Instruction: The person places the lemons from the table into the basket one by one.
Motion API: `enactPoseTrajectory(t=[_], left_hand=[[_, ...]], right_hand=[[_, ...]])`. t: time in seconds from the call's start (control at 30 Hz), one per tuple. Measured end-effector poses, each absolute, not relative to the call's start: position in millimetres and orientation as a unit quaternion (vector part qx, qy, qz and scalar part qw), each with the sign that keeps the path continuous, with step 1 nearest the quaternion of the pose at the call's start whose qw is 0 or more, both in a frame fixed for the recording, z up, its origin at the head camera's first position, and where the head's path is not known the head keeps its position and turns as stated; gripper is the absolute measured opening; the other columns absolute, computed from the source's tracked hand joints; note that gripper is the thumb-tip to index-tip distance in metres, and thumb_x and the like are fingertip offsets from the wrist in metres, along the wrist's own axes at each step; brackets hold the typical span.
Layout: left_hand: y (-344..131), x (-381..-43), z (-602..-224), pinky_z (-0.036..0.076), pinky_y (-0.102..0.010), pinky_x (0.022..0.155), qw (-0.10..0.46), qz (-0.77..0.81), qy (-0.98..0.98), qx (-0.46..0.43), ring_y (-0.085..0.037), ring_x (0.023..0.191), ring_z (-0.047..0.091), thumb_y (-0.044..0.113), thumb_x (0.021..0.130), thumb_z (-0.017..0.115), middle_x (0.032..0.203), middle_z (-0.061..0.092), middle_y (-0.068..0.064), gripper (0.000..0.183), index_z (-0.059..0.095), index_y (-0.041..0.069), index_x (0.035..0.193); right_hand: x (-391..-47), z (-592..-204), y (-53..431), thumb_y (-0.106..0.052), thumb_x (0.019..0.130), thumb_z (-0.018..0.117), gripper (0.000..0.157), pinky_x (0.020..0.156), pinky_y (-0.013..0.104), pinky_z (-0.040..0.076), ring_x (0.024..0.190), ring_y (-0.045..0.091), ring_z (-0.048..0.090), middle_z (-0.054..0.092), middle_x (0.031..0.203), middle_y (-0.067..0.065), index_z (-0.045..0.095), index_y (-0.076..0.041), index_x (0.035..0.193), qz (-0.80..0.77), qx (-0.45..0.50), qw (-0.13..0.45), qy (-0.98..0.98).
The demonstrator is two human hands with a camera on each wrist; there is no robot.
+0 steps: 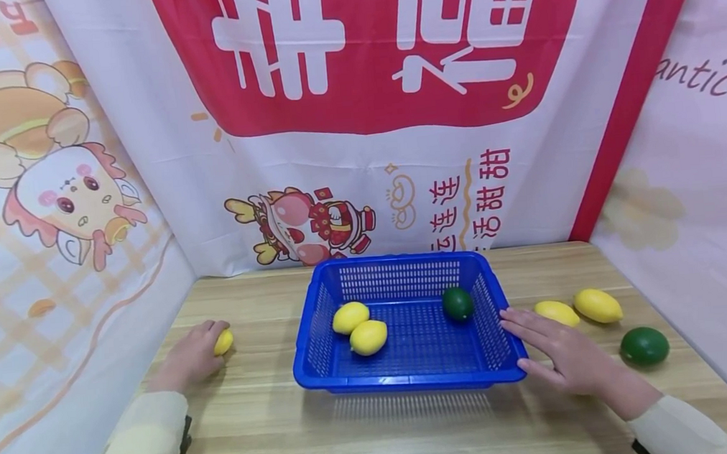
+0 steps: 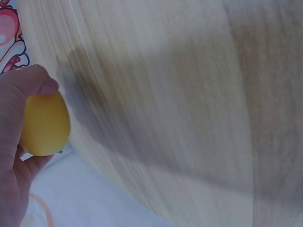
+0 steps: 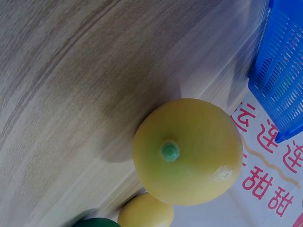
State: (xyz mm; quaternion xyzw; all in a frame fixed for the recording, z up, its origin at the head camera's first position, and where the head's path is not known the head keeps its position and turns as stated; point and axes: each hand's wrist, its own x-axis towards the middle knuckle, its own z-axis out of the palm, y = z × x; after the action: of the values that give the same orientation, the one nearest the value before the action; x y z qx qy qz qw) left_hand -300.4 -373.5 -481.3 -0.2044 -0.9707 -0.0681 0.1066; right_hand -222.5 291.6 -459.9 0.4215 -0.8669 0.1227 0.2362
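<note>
One blue basket (image 1: pixel 409 380) is present. Yellow lemons (image 1: pixel 369 337) total five: two inside, two right, one left. Green fruits (image 1: pixel 644 346) total two: one inside, one right.

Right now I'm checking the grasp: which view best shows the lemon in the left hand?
The left wrist view: the lemon appears large there, gripped by the left hand. The head view shows it small, partly hidden by that hand; the right wrist view shows none of it.
</note>
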Motion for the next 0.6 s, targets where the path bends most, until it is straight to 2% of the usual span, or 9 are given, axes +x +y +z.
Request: enactPoseTrajectory(t=[0.2, 0.37, 0.6], left_hand=[[-374.9, -302.3, -482.0, 0.051, -0.057, 0.08, 0.21, -0.061, -0.94, -0.26, -0.044, 0.094, 0.058, 0.002, 0.067, 0.083, 0.108, 0.058, -0.026, 0.06, 0.055, -0.008, 0.119], [-373.5, -305.3, -476.5, 0.051, -0.058, 0.078, 0.276, -0.049, -0.911, -0.302, -0.047, 0.094, 0.058, -0.004, 0.06, 0.085, 0.107, 0.058, -0.03, 0.064, 0.056, -0.011, 0.117], [-369.4, -310.3, -466.9, 0.051, -0.058, 0.076, 0.343, -0.03, -0.878, -0.333, -0.049, 0.092, 0.058, -0.008, 0.055, 0.079, 0.106, 0.058, -0.033, 0.063, 0.058, -0.01, 0.114]], right_hand=[[-222.1, -458.3, 291.3, -0.033, 0.089, 0.068, 0.059, 0.111, 0.013, 0.015, 0.127, 0.029, 0.05, 0.051, 0.143, 0.01, 0.054, -0.005, 0.138, 0.124, 0.422, 0.237, -0.867], [-222.3, -459.0, 292.1, -0.033, 0.088, 0.069, 0.059, 0.111, 0.013, 0.014, 0.127, 0.029, 0.05, 0.051, 0.142, 0.01, 0.055, -0.005, 0.137, 0.125, 0.419, 0.236, -0.868], [-220.9, -458.5, 292.3, -0.033, 0.089, 0.068, 0.058, 0.111, 0.015, 0.014, 0.13, 0.028, 0.047, 0.05, 0.144, 0.009, 0.054, -0.005, 0.138, 0.109, 0.41, 0.218, -0.879]])
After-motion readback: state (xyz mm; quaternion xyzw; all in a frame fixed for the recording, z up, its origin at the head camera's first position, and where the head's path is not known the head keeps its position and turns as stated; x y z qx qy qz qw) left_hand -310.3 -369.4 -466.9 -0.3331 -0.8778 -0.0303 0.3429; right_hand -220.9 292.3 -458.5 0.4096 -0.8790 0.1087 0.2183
